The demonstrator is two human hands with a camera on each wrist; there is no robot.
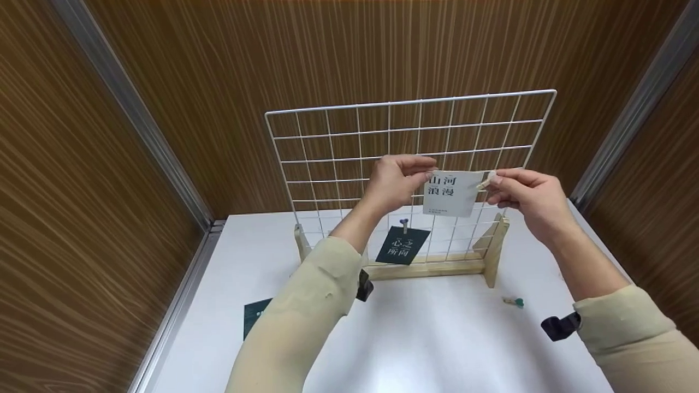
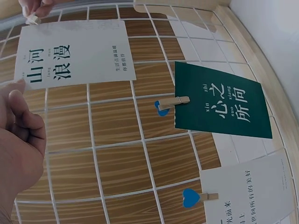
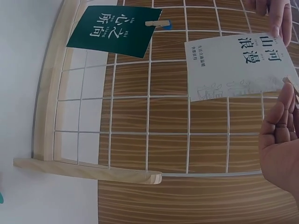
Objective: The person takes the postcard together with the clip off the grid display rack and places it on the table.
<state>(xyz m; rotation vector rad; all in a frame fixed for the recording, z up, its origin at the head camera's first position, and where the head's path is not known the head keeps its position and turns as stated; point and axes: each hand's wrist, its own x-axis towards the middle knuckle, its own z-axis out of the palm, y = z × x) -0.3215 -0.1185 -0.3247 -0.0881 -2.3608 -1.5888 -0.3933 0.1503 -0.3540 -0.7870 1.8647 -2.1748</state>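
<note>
A white card (image 1: 453, 202) with dark printed characters is held up in front of a white wire grid (image 1: 404, 103). My left hand (image 1: 396, 183) pinches its top left corner between thumb and fingers. At the top right corner, my right hand (image 1: 529, 199) pinches a small wooden clothespin (image 1: 484, 183), whose tip overlaps the card's edge. Below hangs a dark green card (image 1: 403, 245), fixed to the grid by a clothespin with a blue end (image 2: 174, 102). Another white card (image 2: 254, 191) hangs by a blue-heart clothespin (image 2: 201, 198) in the left wrist view.
Wooden feet and a crossbar (image 1: 431, 268) carry the grid on a white table (image 1: 437, 338). Right of the stand lies a clothespin with a green heart (image 1: 513, 302). A dark green card (image 1: 255, 315) lies at the left, partly behind my sleeve. Wood-grain panels (image 1: 349, 49) enclose the table.
</note>
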